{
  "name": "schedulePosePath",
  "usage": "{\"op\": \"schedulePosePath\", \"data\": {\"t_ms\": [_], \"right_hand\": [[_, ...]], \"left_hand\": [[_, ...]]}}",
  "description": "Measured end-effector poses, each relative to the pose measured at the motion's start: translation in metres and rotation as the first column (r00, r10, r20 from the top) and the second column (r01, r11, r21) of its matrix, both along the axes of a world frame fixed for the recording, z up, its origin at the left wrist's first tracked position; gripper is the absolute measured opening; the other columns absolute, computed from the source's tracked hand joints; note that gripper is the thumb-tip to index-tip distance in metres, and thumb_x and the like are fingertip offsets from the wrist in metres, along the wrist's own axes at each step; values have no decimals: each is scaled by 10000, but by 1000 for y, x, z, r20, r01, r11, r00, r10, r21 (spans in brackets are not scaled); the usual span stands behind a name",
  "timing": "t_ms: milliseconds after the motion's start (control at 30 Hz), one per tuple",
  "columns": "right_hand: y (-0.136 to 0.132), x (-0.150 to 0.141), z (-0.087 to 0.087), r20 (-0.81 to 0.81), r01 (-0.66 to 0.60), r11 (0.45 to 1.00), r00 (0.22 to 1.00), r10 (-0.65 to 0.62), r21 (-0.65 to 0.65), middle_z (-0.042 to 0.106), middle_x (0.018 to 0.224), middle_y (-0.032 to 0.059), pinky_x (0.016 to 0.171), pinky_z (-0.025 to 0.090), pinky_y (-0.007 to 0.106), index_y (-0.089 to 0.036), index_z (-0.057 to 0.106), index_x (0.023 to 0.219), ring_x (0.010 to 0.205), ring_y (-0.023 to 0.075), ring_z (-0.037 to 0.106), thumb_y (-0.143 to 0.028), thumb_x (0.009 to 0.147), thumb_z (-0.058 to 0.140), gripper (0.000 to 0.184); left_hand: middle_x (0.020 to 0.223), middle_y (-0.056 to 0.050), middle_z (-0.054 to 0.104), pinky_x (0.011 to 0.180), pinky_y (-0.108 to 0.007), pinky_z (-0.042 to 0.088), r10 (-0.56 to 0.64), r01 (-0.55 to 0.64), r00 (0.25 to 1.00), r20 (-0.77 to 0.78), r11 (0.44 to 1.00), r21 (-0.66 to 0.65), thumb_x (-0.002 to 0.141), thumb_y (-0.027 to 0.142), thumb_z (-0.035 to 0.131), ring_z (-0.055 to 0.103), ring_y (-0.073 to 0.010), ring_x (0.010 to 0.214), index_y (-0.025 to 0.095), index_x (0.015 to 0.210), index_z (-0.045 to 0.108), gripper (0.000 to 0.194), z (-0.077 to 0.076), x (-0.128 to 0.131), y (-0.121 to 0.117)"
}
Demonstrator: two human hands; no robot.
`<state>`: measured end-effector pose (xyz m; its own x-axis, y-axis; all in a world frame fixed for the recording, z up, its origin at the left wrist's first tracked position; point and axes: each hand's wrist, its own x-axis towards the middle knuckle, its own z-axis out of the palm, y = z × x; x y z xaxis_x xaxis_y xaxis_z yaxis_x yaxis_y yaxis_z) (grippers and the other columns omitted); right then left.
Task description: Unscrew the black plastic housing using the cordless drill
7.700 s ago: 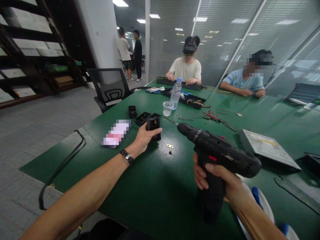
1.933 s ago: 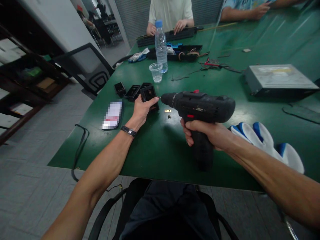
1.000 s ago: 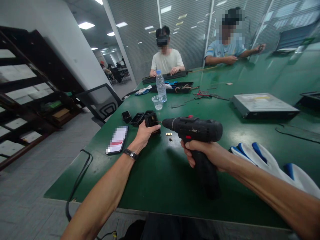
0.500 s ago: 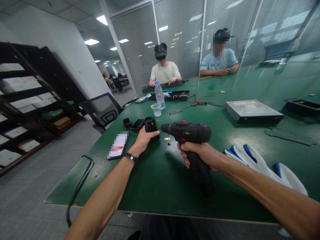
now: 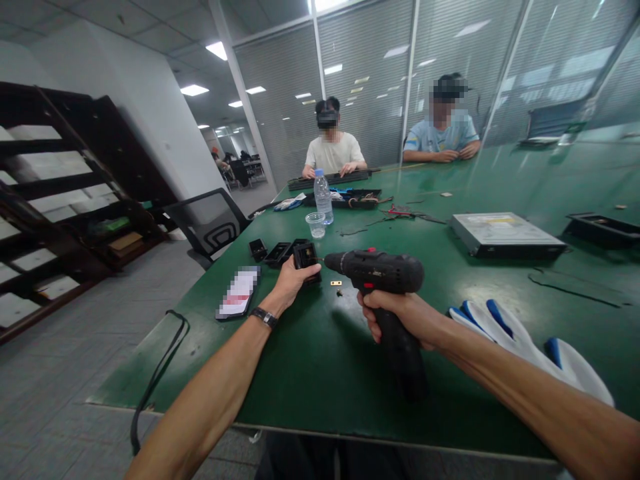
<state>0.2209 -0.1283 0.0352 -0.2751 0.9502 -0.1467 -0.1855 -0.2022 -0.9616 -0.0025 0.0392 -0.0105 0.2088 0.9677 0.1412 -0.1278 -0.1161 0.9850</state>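
Observation:
My left hand (image 5: 293,283) is closed round a small black box-shaped housing (image 5: 306,256), its hollow side facing the drill. In my right hand (image 5: 395,312) is a black cordless drill (image 5: 377,270), gripped by its handle and pointing left. Its thin bit reaches to the housing; whether the tip touches anything inside I cannot tell. Just below the chuck, a small brass plate with two holes (image 5: 336,283) lies on the green table (image 5: 300,373), and some tiny dark screws (image 5: 339,293) lie by it. More black housings (image 5: 277,253) stand behind my left hand.
A phone (image 5: 239,293) lies left of my left hand. Behind the housings stand a plastic cup (image 5: 315,225) and a water bottle (image 5: 323,198). At right are a metal box (image 5: 507,235) and white-blue gloves (image 5: 530,343) near my forearm. Two people (image 5: 334,150) sit across the table.
Earlier the drill bit was apart from the housing; the drill has since come left, up to it. My head view has tilted down and back up. Both grips are unchanged.

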Motion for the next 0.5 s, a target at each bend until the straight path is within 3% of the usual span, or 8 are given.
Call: {"op": "schedulePosePath", "data": {"t_ms": [500], "right_hand": [[-2,0,2,-29,-12,1000,1000,11,-24,585,638,-31,543,473,303,-188,621,839,515,149,574,-340,756,721,200]], "left_hand": [[949,-28,702,830,-359,552,14,-14,1000,18,1000,2,583,264,959,645,-174,827,163,1006,672,521,2,1,-1]]}}
